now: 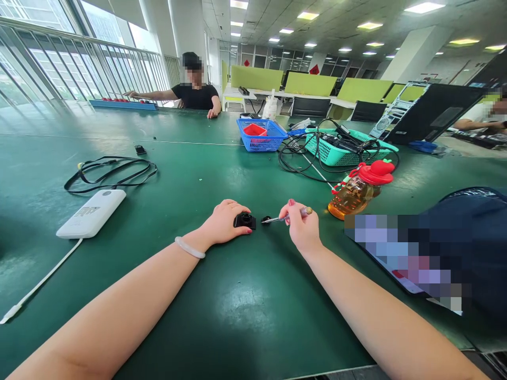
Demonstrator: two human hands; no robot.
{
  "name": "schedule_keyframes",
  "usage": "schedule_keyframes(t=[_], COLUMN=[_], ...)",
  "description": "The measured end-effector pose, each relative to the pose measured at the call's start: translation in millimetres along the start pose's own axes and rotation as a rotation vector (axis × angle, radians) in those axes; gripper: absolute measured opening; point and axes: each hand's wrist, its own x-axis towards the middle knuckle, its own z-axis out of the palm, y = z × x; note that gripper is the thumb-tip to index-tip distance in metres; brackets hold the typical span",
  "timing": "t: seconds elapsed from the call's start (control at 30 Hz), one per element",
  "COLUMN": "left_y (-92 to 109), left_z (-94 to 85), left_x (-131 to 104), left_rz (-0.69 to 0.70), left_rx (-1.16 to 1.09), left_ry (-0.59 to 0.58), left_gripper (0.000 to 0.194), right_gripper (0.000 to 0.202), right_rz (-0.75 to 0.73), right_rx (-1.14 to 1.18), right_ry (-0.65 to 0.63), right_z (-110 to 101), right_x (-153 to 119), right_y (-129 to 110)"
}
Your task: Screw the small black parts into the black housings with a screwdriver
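On the green tabletop [233, 338], near right, dark-blue fabric [475, 237] runs off frame. Left hand [227, 221] holds small black boxy device [246, 221] between thumb and fingers, left side covered. Right hand [301, 224] pinches slim screwdriver-like tool [276, 219], tip at tiny black part [266, 218] just beside device; contact unclear. Beyond: red-lidded bottle [356, 192], then turquoise basket [328, 153], contents half hidden by black cables [295, 163]. Far-right person [477, 119] cut off.
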Motion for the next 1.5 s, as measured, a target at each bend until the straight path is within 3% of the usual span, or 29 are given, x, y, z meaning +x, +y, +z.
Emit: schedule_keyframes(t=[0.27, 0.5, 0.6, 0.7, 0.87, 0.93, 1.03, 1.23, 1.4, 1.5], left_y=[-8, -9, -7, -4, -1, -1, -1, -4, -4, -5], left_z=[5.2, 6.7, 5.4, 3.1, -0.4, -0.8, -0.4, 1.5, 3.0, 3.6], left_x=[2, 2, 2, 2, 0, -1, -1, 1, 0, 0], left_rz=[0.047, 0.038, 0.022, 0.017, 0.000, 0.010, 0.026, 0.032, 0.041, 0.047], left_rx=[0.019, 0.035, 0.039, 0.039, 0.025, 0.024, 0.019, 0.023, 0.021, 0.025], left_ry=[-0.001, 0.025, 0.024, 0.018, 0.004, 0.003, 0.007, -0.015, 0.014, 0.022], left_gripper=[0.038, 0.040, 0.041, 0.040, 0.049, 0.045, 0.040, 0.040, 0.040, 0.036], right_gripper=[0.041, 0.030, 0.025, 0.025, 0.034, 0.038, 0.041, 0.036, 0.025, 0.020], right_rz=[-0.109, -0.491, -0.586, -0.531, -0.064, 0.069, 0.150, 0.104, -0.167, -0.308], right_rx=[-0.176, -0.431, -0.446, -0.398, -0.113, 0.007, 0.052, -0.094, -0.383, -0.455], right_ry=[-0.305, -0.433, -0.446, -0.371, -0.137, -0.117, -0.127, -0.222, -0.299, -0.264], right_z=[6, 8, 8, 6, 2, 4, 7, 8, 7, 6], right_x=[-4, -8, -9, -7, 1, 4, 5, 3, -1, -4], right_y=[-3, -9, -11, -9, 0, 5, 10, 11, -2, -8])
